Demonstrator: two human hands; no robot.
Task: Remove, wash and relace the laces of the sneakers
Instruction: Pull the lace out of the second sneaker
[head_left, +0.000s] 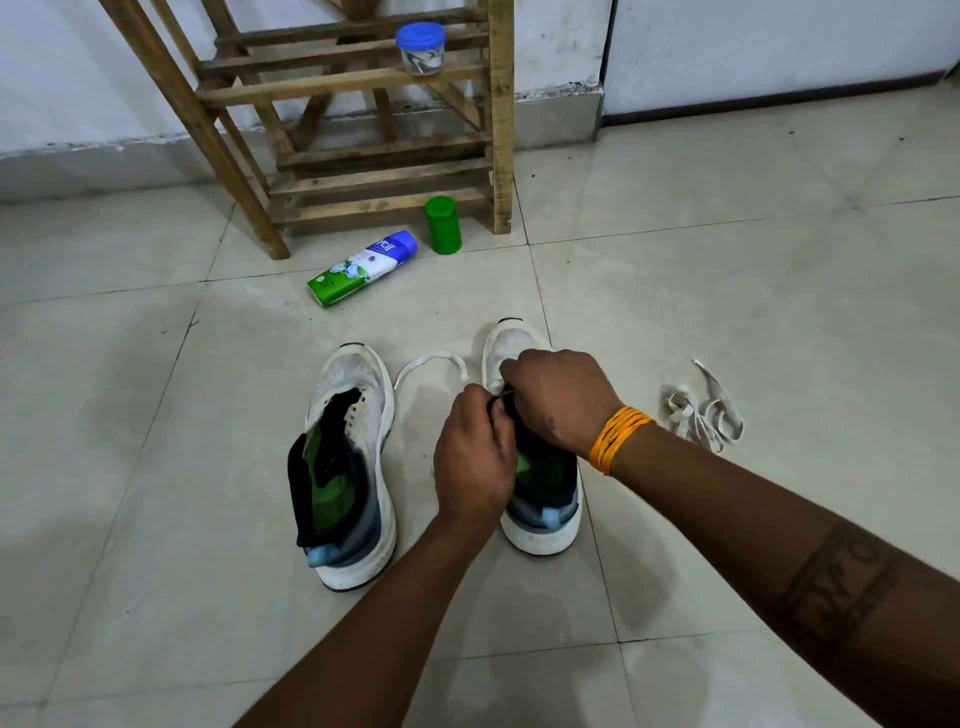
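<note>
Both hands work at the front eyelets of the right sneaker (540, 499). The left hand (475, 457) has its fingers curled, apparently pinching the lace (431, 361) close to the tongue; the grip itself is hidden behind the knuckles. The right hand (553, 400) arches over the toe end with fingers bent down onto the eyelet area; whether they pinch the lace or only steady the shoe cannot be told. From the left fingertips the lace loops out over the floor toward the left sneaker (353, 467), which stands unlaced, tongue pulled up. A second lace (698, 410) lies bundled on the tiles beyond the right wrist.

Judgement: one lace is off and the other is at the lowest eyelets, either being drawn out or threaded in. The next move calls for feeding the tip cleanly through the eyelet.

Writing: the tube (363, 267) beyond the fingers carries print, unreadable. The green bottle (443, 224) shows no label.
</note>
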